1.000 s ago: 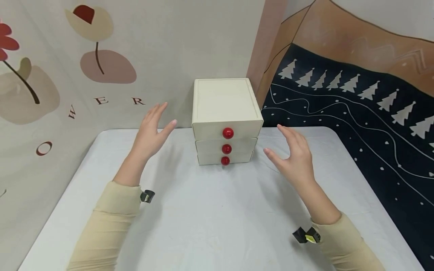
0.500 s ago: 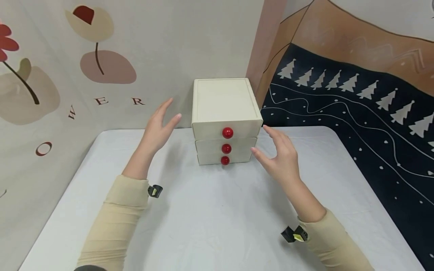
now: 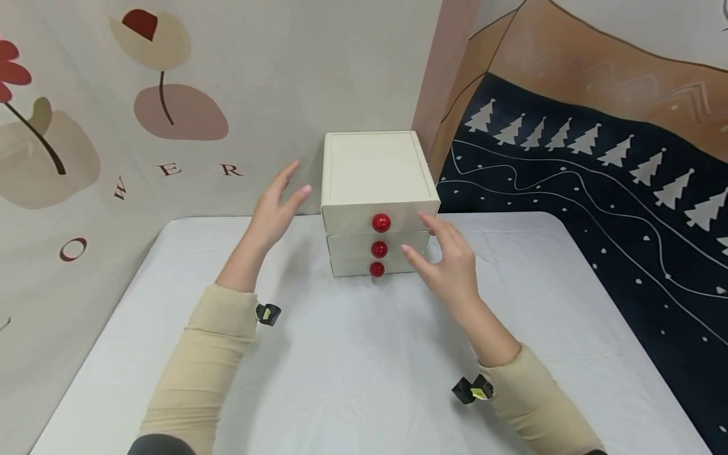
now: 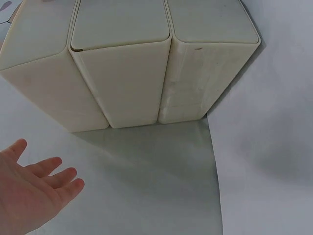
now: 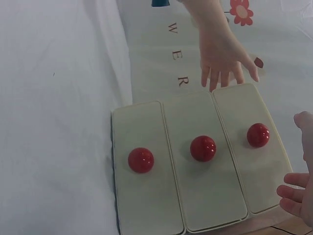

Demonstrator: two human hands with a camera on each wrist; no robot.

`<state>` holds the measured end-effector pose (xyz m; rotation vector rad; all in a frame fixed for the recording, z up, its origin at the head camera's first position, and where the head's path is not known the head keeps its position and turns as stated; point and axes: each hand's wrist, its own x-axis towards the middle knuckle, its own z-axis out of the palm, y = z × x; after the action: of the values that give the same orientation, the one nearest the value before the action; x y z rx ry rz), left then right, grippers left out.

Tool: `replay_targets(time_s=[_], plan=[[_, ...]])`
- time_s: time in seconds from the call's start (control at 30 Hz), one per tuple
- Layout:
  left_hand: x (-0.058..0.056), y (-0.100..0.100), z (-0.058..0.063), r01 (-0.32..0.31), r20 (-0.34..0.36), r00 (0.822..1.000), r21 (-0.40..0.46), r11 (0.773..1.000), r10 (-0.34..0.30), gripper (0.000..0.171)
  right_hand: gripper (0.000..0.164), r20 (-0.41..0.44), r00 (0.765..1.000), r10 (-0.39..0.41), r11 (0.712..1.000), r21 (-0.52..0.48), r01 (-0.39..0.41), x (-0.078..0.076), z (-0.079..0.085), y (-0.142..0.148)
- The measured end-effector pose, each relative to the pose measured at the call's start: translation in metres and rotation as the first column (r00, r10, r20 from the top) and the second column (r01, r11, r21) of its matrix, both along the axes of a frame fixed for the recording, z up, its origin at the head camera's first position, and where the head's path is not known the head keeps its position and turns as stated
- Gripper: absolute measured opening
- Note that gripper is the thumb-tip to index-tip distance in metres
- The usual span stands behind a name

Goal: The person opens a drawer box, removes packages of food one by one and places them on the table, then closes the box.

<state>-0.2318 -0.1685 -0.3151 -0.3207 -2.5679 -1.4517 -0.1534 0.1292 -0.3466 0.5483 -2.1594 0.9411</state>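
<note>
A cream cabinet [image 3: 378, 167] of three stacked drawers stands at the back of the table. Each drawer front carries a round red knob: the top knob [image 3: 381, 222], the middle knob [image 3: 379, 249] and the bottom knob [image 3: 377, 269]. My left hand [image 3: 274, 212] is held in the air left of the cabinet, fingers spread and holding nothing. In the left wrist view its fingers [image 4: 54, 178] are apart from the cabinet's side. My right hand [image 3: 449, 265] hovers before the cabinet's right front, thumb and fingers parted, overlapping the drawer edges in the head view. All drawers are pushed in.
A white cloth [image 3: 352, 366] covers the table. Behind it hangs a pale curtain [image 3: 273, 76] with printed flowers and letters. At the right is a dark blue cloth [image 3: 529, 170] with white trees. Small black devices are worn at both wrists.
My right hand has moved left, from beside the cabinet to in front of its right edge. The left hand has shifted a little right and forward, closer to the cabinet's side.
</note>
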Motion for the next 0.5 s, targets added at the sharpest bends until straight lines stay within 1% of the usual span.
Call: replay_targets(time_s=[0.23, 0.5], plan=[[-0.007, 0.005, -0.001, 0.051, -0.023, 0.999, 0.047, 0.998, -0.05, 0.062, 0.052, 0.003, 1.0, 0.014, 1.0, -0.019, -0.014, -0.006, -0.006, -0.011], [-0.013, 0.009, -0.002, 0.086, -0.013, 0.996, 0.097, 0.992, -0.085, 0.06, 0.05, 0.01, 1.0, 0.024, 0.999, -0.047, -0.023, -0.011, -0.01, -0.022]])
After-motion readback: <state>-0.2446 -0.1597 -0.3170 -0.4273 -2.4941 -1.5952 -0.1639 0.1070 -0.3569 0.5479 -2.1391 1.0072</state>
